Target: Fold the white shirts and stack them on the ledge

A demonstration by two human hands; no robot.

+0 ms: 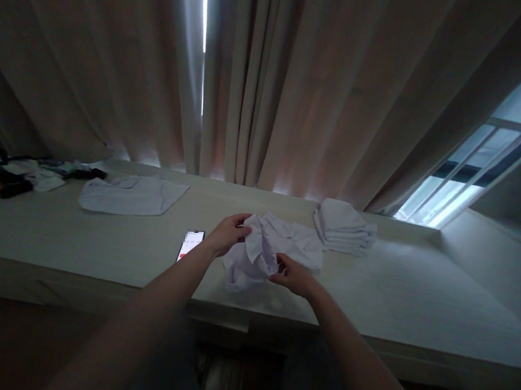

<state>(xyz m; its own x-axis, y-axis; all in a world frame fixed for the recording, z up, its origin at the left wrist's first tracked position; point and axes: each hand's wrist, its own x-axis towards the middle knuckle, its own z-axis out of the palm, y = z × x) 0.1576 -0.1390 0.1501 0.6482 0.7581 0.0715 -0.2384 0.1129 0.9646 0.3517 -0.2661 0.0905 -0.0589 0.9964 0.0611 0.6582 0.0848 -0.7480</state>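
A crumpled white shirt [293,242] lies on the pale bench top in front of me, its near part lifted. My left hand [231,234] pinches it at the upper left, by what looks like the collar. Lower and to the right, my right hand [290,274] grips a bunched fold between thumb and fingers. The far right part of the shirt spreads on the surface, close to a stack of folded white cloths [345,229]. Some of the cloth between my hands is hidden in its own folds.
A phone with a lit screen [191,242] lies beside my left forearm. Further left are another white garment [132,195] and a pile of dark and light small clothes [15,175]. Long curtains [263,83] hang behind the bench top [97,240]. A white railing [473,161] stands at right.
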